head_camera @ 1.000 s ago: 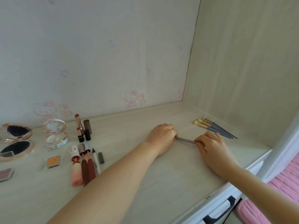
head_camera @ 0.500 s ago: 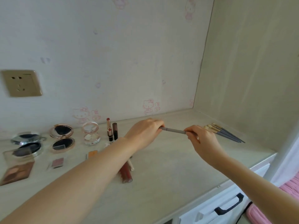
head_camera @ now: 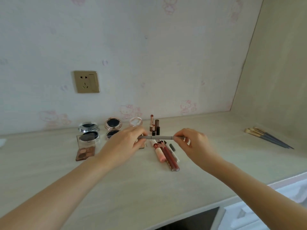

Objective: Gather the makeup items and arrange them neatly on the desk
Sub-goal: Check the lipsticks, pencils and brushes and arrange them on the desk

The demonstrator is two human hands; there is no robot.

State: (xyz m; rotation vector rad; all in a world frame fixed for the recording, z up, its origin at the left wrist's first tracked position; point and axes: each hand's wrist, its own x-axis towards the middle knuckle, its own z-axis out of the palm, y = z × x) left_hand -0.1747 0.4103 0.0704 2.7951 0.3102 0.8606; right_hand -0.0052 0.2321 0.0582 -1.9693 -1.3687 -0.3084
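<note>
A thin grey makeup pencil (head_camera: 158, 137) is held level above the desk (head_camera: 149, 185). My left hand (head_camera: 127, 142) pinches its left end and my right hand (head_camera: 192, 143) pinches its right end. Below the pencil lie several lip tubes and pens (head_camera: 166, 153) side by side. Behind them stand lipsticks (head_camera: 154, 126). To the left sit a clear jar (head_camera: 136, 122), two open round compacts (head_camera: 113, 127) (head_camera: 88, 131) and an open eyeshadow palette (head_camera: 85, 147). Several grey-handled brushes (head_camera: 267, 137) lie at the far right.
A gold wall socket (head_camera: 86, 81) is on the wallpapered back wall. A wooden side panel (head_camera: 279, 72) closes the desk on the right. The desk's front edge runs along the lower right, with a dark opening (head_camera: 191, 221) below it.
Both hands lifted the grey pencil off the desk and carried it left, from near the brushes to above the lip tubes. The view swung left and up, revealing the socket.
</note>
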